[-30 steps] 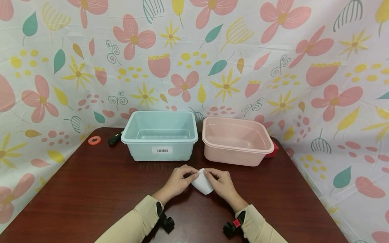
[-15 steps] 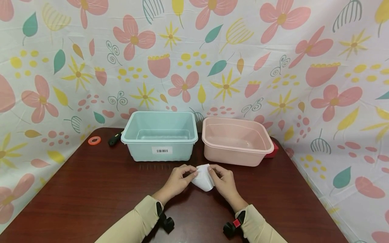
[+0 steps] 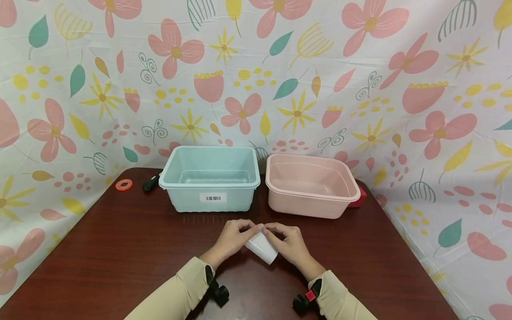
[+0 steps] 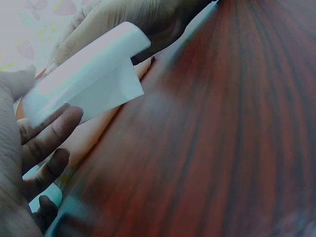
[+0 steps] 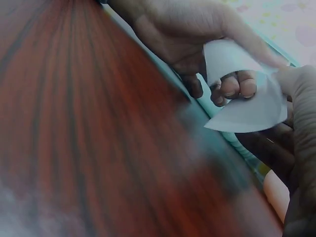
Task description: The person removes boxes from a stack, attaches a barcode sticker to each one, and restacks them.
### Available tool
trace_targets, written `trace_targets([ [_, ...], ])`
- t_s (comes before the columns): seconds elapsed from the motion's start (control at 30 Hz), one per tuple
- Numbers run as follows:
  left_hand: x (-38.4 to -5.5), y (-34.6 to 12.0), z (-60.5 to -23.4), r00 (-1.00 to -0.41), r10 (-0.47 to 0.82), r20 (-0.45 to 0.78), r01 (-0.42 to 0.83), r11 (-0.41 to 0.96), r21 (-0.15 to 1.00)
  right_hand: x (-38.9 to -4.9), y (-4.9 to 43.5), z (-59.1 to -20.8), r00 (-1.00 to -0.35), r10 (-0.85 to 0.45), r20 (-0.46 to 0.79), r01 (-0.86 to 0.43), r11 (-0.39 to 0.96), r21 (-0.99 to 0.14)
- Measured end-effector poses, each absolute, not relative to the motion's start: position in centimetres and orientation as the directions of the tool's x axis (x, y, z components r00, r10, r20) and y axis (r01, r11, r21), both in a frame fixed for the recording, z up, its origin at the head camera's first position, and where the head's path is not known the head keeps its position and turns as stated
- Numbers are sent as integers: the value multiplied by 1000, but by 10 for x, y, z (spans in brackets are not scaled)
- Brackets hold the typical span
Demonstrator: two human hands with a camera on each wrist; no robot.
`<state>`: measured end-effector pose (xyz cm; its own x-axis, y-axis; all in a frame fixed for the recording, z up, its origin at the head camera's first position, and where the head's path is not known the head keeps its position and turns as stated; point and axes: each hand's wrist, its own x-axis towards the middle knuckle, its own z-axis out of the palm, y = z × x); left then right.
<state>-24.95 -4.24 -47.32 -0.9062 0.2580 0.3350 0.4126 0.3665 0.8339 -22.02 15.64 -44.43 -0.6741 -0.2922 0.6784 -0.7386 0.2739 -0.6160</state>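
Just in front of the tubs, both hands hold a small glossy white sheet of paper, curved over on itself. My left hand pinches its upper edge between thumb and fingers. My right hand pinches the same edge, the two thumbs nearly meeting. In the left wrist view the paper bends into an open roll with one square corner hanging free. The right wrist view looks into the curl of the paper, with fingertips of the left hand showing through it.
A light blue tub with a barcode label and a pink tub stand at the back of the brown table. An orange ring and a black-handled tool lie left of them. Behind the pink tub a red object shows partly.
Half a second ago the right hand stood farther from the left along the paper's top edge; now the fingertips are close together. The sheet has turned and its lower end hangs nearer to me.
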Motion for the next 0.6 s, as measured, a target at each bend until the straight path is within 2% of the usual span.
trace_targets([
  [0.17, -251, -42, -475, -886, 277, 372, 454, 355, 817, -220, 155, -442, -662, -265, 701, -747, 299, -593],
  [0.6, -252, -42, -474, -881, 247, 402, 470, 370, 802, -222, 159, -441, -768, -144, 625, -630, 346, -695],
])
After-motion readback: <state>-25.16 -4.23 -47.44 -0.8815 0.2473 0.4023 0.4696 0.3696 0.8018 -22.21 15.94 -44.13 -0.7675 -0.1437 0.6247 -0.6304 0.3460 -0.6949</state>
